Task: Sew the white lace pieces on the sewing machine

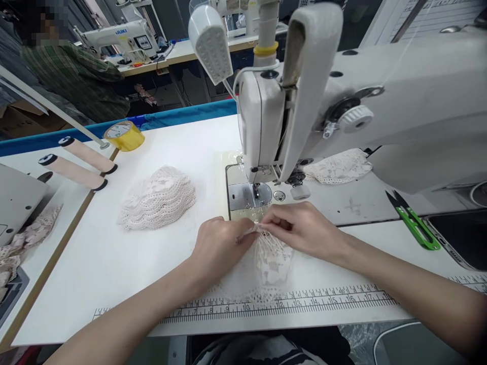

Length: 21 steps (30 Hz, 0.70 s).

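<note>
Both my hands pinch the upper edge of a cream lace piece (274, 261), just in front of the sewing machine (262, 116). My left hand (224, 241) is closed on the lace from the left. On the right, my right hand (304, 228) grips the same edge with thumb and forefinger, close to the left fingertips. Below the fingers the lace hangs gathered and spreads over the table toward the printed ruler (304, 301). The presser foot (256, 191) and metal needle plate (239, 196) lie a little beyond my hands.
A stack of lace pieces (160, 197) lies left, with yellow tape (125, 136) and two thread cones (74, 171) behind it. More lace (338, 166) rests under the machine arm. Green thread snips (416, 223) and a phone (462, 235) lie right. A person (72, 76) sits at another machine.
</note>
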Each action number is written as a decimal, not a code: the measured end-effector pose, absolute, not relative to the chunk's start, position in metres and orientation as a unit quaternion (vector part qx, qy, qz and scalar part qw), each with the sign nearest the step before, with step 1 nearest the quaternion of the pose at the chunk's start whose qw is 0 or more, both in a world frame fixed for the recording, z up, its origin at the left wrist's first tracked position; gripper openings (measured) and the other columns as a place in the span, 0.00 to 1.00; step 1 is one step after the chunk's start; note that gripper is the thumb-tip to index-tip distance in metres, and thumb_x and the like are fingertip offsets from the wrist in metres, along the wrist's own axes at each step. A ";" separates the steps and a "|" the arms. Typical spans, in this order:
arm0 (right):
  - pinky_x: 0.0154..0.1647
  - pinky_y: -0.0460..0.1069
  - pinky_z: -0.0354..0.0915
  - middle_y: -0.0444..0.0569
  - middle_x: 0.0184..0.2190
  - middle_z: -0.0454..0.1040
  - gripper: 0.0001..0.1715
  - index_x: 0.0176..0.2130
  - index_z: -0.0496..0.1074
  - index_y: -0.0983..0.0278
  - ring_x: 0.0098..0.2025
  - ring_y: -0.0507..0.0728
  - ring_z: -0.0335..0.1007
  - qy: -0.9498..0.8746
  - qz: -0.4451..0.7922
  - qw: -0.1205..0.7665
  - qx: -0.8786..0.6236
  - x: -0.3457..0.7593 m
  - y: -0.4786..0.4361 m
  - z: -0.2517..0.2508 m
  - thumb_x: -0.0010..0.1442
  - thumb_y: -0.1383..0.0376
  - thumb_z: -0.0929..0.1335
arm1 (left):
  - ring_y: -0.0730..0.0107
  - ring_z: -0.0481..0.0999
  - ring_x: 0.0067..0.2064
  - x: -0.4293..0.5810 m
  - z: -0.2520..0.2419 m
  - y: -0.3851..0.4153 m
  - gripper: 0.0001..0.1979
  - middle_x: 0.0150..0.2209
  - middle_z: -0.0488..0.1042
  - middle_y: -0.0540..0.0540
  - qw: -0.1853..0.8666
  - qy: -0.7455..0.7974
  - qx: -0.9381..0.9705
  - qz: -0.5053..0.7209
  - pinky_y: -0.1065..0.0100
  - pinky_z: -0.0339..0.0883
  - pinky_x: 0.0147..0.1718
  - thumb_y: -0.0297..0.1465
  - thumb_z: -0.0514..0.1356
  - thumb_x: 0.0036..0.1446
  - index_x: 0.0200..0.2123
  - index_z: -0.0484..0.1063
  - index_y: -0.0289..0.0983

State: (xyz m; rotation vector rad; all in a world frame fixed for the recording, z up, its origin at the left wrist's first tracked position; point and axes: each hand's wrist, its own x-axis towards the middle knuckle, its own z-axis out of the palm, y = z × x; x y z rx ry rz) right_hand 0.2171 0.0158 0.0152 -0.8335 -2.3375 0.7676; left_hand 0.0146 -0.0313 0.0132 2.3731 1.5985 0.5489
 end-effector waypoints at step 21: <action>0.27 0.51 0.53 0.51 0.22 0.73 0.17 0.25 0.77 0.67 0.25 0.55 0.65 -0.859 -0.175 0.164 -0.453 0.236 0.026 0.018 0.62 0.69 0.63 | 0.62 0.72 0.54 0.021 0.005 -0.035 0.13 0.52 0.76 0.48 -0.128 0.426 0.877 0.181 0.57 0.57 0.48 0.32 0.56 0.66 0.51 0.73 0.36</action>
